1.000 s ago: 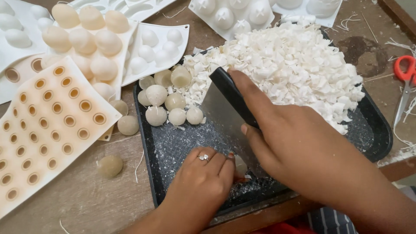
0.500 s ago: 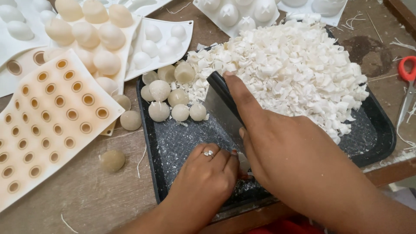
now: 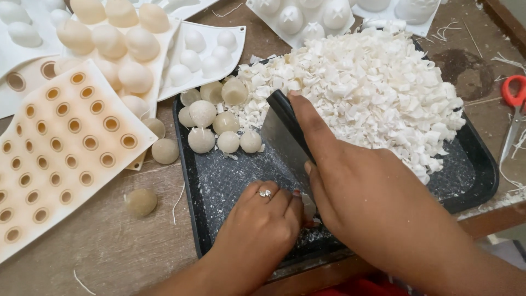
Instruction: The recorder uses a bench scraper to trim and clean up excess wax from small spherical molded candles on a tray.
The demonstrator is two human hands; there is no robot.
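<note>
Gripping a metal bench scraper (image 3: pixel 282 143) by its dark top edge, my right hand (image 3: pixel 361 203) is standing the blade upright on the floor of a black tray (image 3: pixel 192 181), fingers wrapped along the handle with the forefinger stretched forward over it. The blade's near end is disappearing behind both hands, so I cannot tell what it is cutting. My left hand (image 3: pixel 260 225), wearing a ring, is curling its fingers closed right against the blade's lower corner; whatever they are pinching is hidden beneath them.

Behind the scraper, a big heap of white shavings (image 3: pixel 367 87) is filling the far half of the tray, touching the blade's far side. Just left of the blade, a cluster of pale wax balls (image 3: pixel 216 129) is sitting on the tray floor, dusted with crumbs.

Off the tray, two more loose balls (image 3: pixel 164 151) are lying on the wooden table (image 3: pixel 109 246). A cream mould sheet with ringed holes (image 3: pixel 60 153) is running off the left edge, and white bumpy moulds (image 3: pixel 203 52) are being cropped at the top. Red-handled scissors (image 3: pixel 515 101) are half cut off at the right edge.
</note>
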